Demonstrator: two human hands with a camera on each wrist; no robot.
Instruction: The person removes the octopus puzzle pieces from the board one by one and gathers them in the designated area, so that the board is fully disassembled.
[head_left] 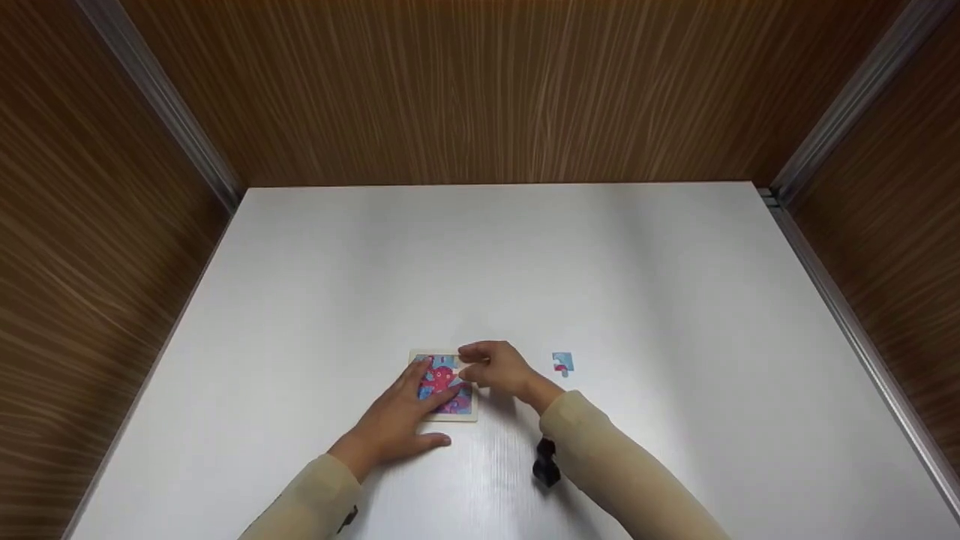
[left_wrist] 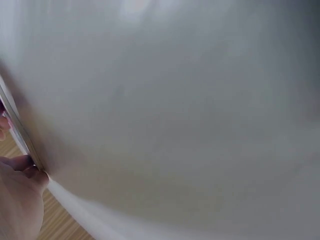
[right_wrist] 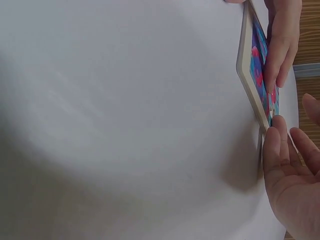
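Note:
A small jigsaw puzzle (head_left: 463, 407) with a pink cartoon figure lies in a pale wooden frame. My left hand (head_left: 397, 420) rests across its left side with spread fingers, the thumb below the near edge. In the left wrist view, the frame (left_wrist: 22, 132) shows edge-on beside that hand. At the puzzle's right side is my right hand (head_left: 501, 370), thumb and forefinger apart around a pale gap in the picture. Its fingertips (right_wrist: 279, 123) touch the frame's corner in the right wrist view, with no loose piece visible between them.
A loose blue, white and pink puzzle piece (head_left: 563, 362) lies to the right on the white table (head_left: 637, 300). Wood-grain panels (head_left: 480, 90) rise at the back and both sides. A dark wrist device (head_left: 546, 465) hangs under the right sleeve.

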